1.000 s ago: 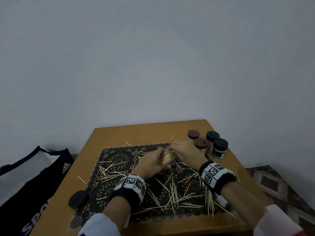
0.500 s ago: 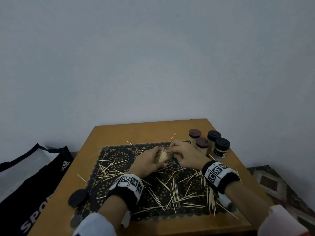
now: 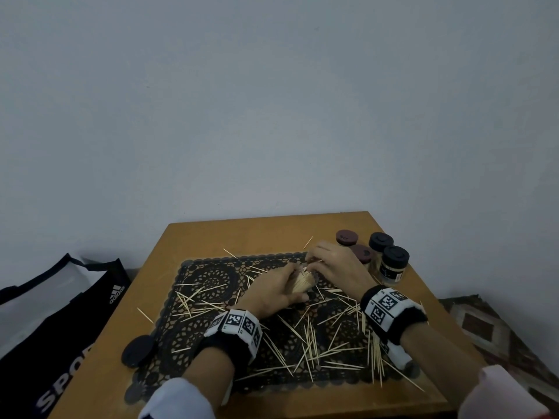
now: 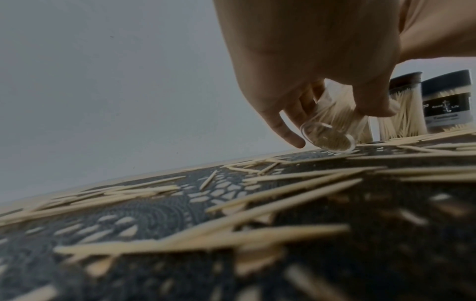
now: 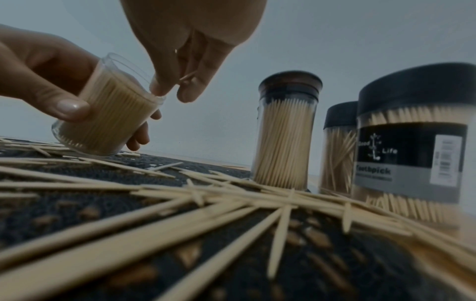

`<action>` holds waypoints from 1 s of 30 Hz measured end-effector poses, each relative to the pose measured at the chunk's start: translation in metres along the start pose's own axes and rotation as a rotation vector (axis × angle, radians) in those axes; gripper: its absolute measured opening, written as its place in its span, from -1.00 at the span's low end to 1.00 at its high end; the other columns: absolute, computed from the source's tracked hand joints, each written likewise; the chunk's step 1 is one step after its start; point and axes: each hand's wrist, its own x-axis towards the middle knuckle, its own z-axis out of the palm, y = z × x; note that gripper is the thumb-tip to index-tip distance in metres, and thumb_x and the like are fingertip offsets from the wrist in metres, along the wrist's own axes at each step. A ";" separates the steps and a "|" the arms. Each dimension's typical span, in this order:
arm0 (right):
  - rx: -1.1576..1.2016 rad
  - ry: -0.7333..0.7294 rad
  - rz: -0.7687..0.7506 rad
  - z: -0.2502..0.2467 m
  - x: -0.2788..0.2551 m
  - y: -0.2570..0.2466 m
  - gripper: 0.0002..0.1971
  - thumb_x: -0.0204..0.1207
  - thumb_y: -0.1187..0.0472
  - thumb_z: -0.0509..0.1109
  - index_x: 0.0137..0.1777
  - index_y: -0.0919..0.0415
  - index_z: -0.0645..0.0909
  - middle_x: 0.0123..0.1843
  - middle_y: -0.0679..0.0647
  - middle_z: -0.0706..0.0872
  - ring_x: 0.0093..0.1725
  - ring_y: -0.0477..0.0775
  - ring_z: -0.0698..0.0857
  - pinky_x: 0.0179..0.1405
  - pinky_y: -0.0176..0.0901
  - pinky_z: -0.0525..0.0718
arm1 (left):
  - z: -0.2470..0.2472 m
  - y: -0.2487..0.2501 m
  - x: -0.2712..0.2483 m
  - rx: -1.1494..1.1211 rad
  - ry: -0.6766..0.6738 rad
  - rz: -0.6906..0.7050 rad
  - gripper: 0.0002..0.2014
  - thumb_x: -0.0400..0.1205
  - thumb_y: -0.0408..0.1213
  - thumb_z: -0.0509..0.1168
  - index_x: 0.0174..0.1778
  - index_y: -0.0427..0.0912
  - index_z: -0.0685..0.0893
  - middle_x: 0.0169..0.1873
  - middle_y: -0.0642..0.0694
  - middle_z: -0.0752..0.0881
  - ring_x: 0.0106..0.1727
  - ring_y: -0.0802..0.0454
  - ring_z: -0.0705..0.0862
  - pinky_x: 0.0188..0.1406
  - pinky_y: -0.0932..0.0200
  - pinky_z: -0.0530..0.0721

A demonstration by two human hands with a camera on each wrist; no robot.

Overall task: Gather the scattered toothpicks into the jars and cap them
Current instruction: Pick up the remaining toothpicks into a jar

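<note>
Near the middle of the black lace mat [image 3: 211, 276], the left hand [image 3: 269, 293] grips an uncapped clear jar [image 5: 108, 118], tilted with its base edge on the mat and packed with toothpicks. At its mouth the right hand [image 5: 190, 51] pinches one toothpick [image 5: 188, 77]. Loose toothpicks [image 3: 311, 343] litter the mat; four capped jars [image 3: 393, 264] stand far right, a loose black cap [image 3: 138, 349] near left

**Wrist rigs and sleeves**

I log 2 black wristbands, 1 on the left wrist [image 3: 234, 329] and 1 on the right wrist [image 3: 393, 313]. Each carries white panels printed with black square fiducial codes. Light-coloured sleeve cuffs [image 3: 178, 399] show below them.
</note>
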 end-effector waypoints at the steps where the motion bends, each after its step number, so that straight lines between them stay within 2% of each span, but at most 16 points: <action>1: 0.000 0.002 0.001 -0.001 0.000 -0.001 -0.97 0.50 0.26 0.46 -0.11 0.19 0.67 -0.11 -0.03 0.66 -0.20 -0.03 0.64 -0.26 -0.13 0.63 | 0.000 0.002 0.000 0.003 -0.001 0.000 -0.37 0.57 0.16 0.38 0.44 -0.11 0.39 0.21 -0.10 0.67 0.13 -0.03 0.63 -0.01 0.19 0.45; 4: -0.042 0.027 0.028 -0.001 -0.001 -0.002 -0.93 0.50 0.17 0.47 -0.11 0.16 0.66 -0.12 -0.06 0.65 -0.24 -0.06 0.63 -0.32 -0.21 0.58 | 0.000 0.005 0.000 0.004 -0.010 0.003 -0.34 0.58 0.17 0.37 0.48 -0.12 0.38 0.23 -0.12 0.66 0.15 -0.05 0.64 0.03 0.17 0.49; 9: -0.053 -0.002 0.203 -0.001 -0.001 0.002 -0.76 0.52 -0.05 0.44 -0.06 0.13 0.66 -0.14 -0.11 0.64 -0.22 -0.12 0.60 -0.30 -0.24 0.55 | 0.000 0.006 -0.001 -0.007 -0.002 0.000 -0.34 0.58 0.17 0.37 0.49 -0.12 0.38 0.22 -0.14 0.68 0.15 -0.06 0.64 0.04 0.13 0.50; 11: -0.007 -0.033 0.240 -0.002 0.000 0.003 -0.77 0.53 -0.02 0.44 -0.10 0.15 0.66 -0.19 -0.12 0.65 -0.23 -0.14 0.59 -0.28 -0.28 0.48 | -0.001 0.006 -0.001 -0.009 0.002 -0.002 -0.34 0.58 0.17 0.37 0.49 -0.11 0.38 0.23 -0.13 0.67 0.16 -0.06 0.64 0.02 0.14 0.49; 14: 0.113 -0.027 0.173 -0.002 0.000 0.003 -0.91 0.54 0.20 0.44 -0.11 0.22 0.68 -0.19 -0.09 0.66 -0.20 -0.16 0.58 -0.20 -0.36 0.43 | -0.002 0.008 -0.002 -0.002 0.008 -0.006 -0.38 0.59 0.15 0.37 0.46 -0.10 0.38 0.23 -0.12 0.66 0.13 -0.03 0.62 -0.07 0.20 0.40; 16: 0.123 -0.036 0.107 -0.001 -0.001 0.004 -0.91 0.56 0.34 0.39 0.00 0.28 0.70 -0.12 0.02 0.71 -0.15 -0.07 0.65 -0.15 -0.37 0.51 | -0.001 0.008 -0.002 0.000 0.014 -0.006 -0.38 0.60 0.15 0.36 0.46 -0.10 0.38 0.22 -0.12 0.66 0.11 -0.01 0.61 -0.08 0.21 0.38; 18: 0.155 -0.062 0.102 0.000 -0.002 0.006 -0.76 0.61 0.40 0.30 0.22 0.27 0.67 -0.02 0.05 0.74 -0.09 -0.03 0.70 -0.10 -0.25 0.66 | -0.001 0.009 -0.001 0.002 0.022 -0.008 -0.38 0.60 0.16 0.35 0.45 -0.12 0.38 0.21 -0.12 0.67 0.08 0.00 0.60 -0.07 0.20 0.39; 21: 0.253 -0.134 0.128 -0.008 -0.006 0.006 -0.50 0.68 0.34 0.21 0.57 -0.06 0.40 0.24 -0.10 0.71 0.03 -0.07 0.73 -0.02 -0.18 0.71 | 0.000 0.011 -0.001 -0.007 0.053 -0.014 -0.40 0.61 0.17 0.32 0.42 -0.13 0.37 0.15 -0.10 0.68 -0.01 0.02 0.60 -0.11 0.17 0.41; 22: 0.258 -0.140 0.138 -0.014 -0.006 0.005 -0.46 0.69 0.31 0.21 0.61 -0.13 0.30 0.32 -0.14 0.67 0.03 -0.12 0.72 -0.01 -0.22 0.69 | 0.000 0.012 0.000 -0.013 0.067 -0.019 -0.40 0.62 0.18 0.31 0.43 -0.13 0.36 0.11 -0.09 0.68 -0.04 0.01 0.60 -0.13 0.16 0.42; 24: 0.254 -0.122 0.167 -0.027 -0.006 0.004 -0.41 0.69 0.28 0.23 0.65 -0.15 0.22 0.38 -0.17 0.61 -0.10 -0.17 0.68 -0.08 -0.24 0.66 | 0.002 0.015 0.000 -0.027 0.093 -0.028 -0.41 0.63 0.18 0.29 0.42 -0.12 0.33 0.03 -0.08 0.69 -0.11 0.03 0.58 -0.17 0.14 0.42; 26: 0.218 -0.096 0.192 -0.040 -0.006 0.006 -0.42 0.65 0.30 0.28 0.62 -0.11 0.29 0.32 -0.18 0.61 -0.11 -0.15 0.65 -0.09 -0.23 0.67 | 0.004 0.017 0.001 -0.049 0.116 -0.025 -0.43 0.63 0.19 0.27 0.38 -0.11 0.32 -0.02 -0.06 0.70 -0.15 0.01 0.61 -0.18 0.12 0.45; 28: 0.207 -0.113 0.202 -0.049 -0.009 0.011 -0.55 0.60 0.36 0.32 0.46 0.00 0.52 0.10 -0.19 0.66 -0.11 -0.18 0.64 -0.11 -0.17 0.67 | 0.008 0.021 0.002 -0.080 0.138 -0.012 -0.45 0.64 0.20 0.26 0.34 -0.10 0.31 -0.03 -0.07 0.72 -0.15 -0.02 0.65 -0.17 0.11 0.50; 30: 0.227 -0.271 0.248 -0.055 -0.015 0.014 -0.61 0.55 0.44 0.33 0.32 0.09 0.64 -0.06 -0.13 0.72 -0.19 -0.26 0.66 -0.16 -0.24 0.68 | 0.010 0.028 0.003 -0.083 0.138 -0.007 -0.46 0.64 0.19 0.26 0.34 -0.10 0.31 -0.07 -0.05 0.70 -0.18 -0.02 0.64 -0.18 0.11 0.49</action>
